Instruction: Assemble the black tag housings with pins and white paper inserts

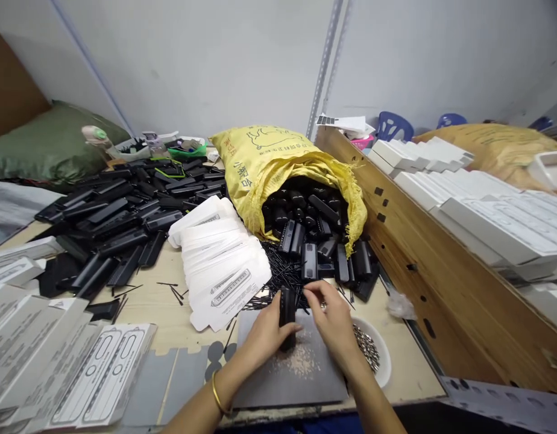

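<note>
My left hand (pixel 266 333) grips a small black plastic part (pixel 287 313), held upright over a dark grey mat (pixel 301 374). My right hand (pixel 335 316) is just right of it, its fingers pinched near the top of the part; what they hold is too small to make out. A white bowl (pixel 381 355) of small metal pieces sits by my right wrist. Behind the hands lie thin black pins (pixel 278 274) and more black parts spilling from a yellow woven sack (pixel 278 163).
A stack of white printed cards (pixel 224 265) lies left of the sack. Black parts (pixel 125 211) cover the table's left. Flat packaging sheets (pixel 56 361) fill the near left. A wooden board (pixel 441 283) and white boxes (pixel 486 205) line the right side.
</note>
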`<state>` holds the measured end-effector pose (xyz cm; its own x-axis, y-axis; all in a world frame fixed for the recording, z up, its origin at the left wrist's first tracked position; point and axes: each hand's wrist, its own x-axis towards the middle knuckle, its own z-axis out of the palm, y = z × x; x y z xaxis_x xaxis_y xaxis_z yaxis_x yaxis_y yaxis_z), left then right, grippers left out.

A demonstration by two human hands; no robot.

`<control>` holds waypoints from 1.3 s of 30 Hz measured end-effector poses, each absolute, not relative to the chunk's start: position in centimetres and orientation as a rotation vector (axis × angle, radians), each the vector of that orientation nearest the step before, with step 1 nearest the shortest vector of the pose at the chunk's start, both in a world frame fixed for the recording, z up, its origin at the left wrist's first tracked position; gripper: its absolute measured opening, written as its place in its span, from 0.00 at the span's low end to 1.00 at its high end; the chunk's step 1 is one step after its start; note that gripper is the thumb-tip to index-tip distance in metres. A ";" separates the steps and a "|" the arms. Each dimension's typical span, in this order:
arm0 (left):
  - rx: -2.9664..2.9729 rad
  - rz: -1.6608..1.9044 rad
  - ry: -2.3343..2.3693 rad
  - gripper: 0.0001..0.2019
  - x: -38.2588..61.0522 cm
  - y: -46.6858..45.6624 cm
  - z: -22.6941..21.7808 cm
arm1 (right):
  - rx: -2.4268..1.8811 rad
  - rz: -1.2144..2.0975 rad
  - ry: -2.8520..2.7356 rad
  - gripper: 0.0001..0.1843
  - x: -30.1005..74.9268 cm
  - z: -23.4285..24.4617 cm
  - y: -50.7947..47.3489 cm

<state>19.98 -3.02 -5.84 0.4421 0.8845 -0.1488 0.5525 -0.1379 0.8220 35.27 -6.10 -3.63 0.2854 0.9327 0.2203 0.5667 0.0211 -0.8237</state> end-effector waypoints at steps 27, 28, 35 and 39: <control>0.705 0.567 0.727 0.36 16.4 -2.0 -3.2 | -0.912 1.240 -1.212 0.12 35.7 -4.6 0.0; 0.718 0.588 0.734 0.40 16.8 -2.4 -3.3 | -1.015 1.146 -1.162 0.11 35.3 -5.0 -0.8; 0.779 0.644 0.815 0.40 18.5 -4.1 -4.0 | -1.193 1.171 -0.736 0.20 31.1 -7.0 -4.9; 0.776 0.669 0.866 0.46 18.5 -4.4 -4.4 | -1.121 1.114 -0.626 0.16 30.5 -6.1 -6.1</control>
<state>18.48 -4.36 -4.42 0.4856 0.7742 -0.4060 -0.1970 0.5494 0.8120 30.47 -6.10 -6.12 0.3626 0.9238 -0.1226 -0.3758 0.0245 -0.9264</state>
